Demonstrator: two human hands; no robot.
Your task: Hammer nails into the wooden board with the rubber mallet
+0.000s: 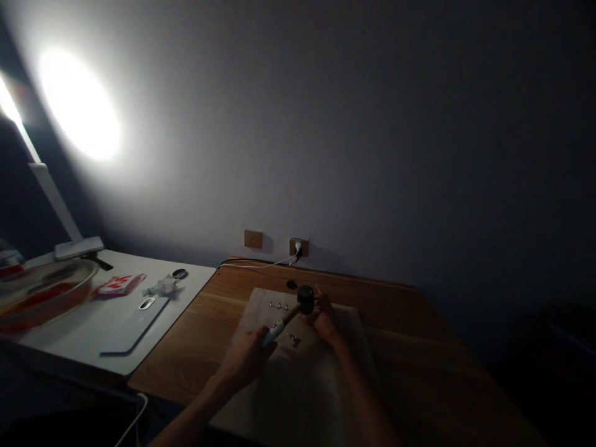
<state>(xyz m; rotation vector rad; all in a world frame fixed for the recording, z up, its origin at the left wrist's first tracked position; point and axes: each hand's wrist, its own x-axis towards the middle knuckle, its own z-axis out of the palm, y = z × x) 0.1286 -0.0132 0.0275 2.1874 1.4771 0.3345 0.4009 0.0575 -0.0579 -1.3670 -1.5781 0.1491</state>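
Observation:
My left hand [246, 360] is closed around the pale handle of a small hammer [291, 313], whose dark head is raised at the far end. My right hand [326, 321] sits right beside the hammer head, its fingers curled and touching the dark head. Both hands hover over a light board or cloth [302, 372] lying on the wooden desk [200, 335]. A few small metal pieces [278, 305] lie on that board beyond my hands, and one more small metal piece [294, 339] lies between my hands.
A white side table [93, 329] at the left carries a flat white device [135, 323], a red-and-white packet [118, 284], a glass dish [41, 292] and a lamp base [77, 247]. Wall sockets [298, 246] with a white cable sit behind the desk. The room is dim.

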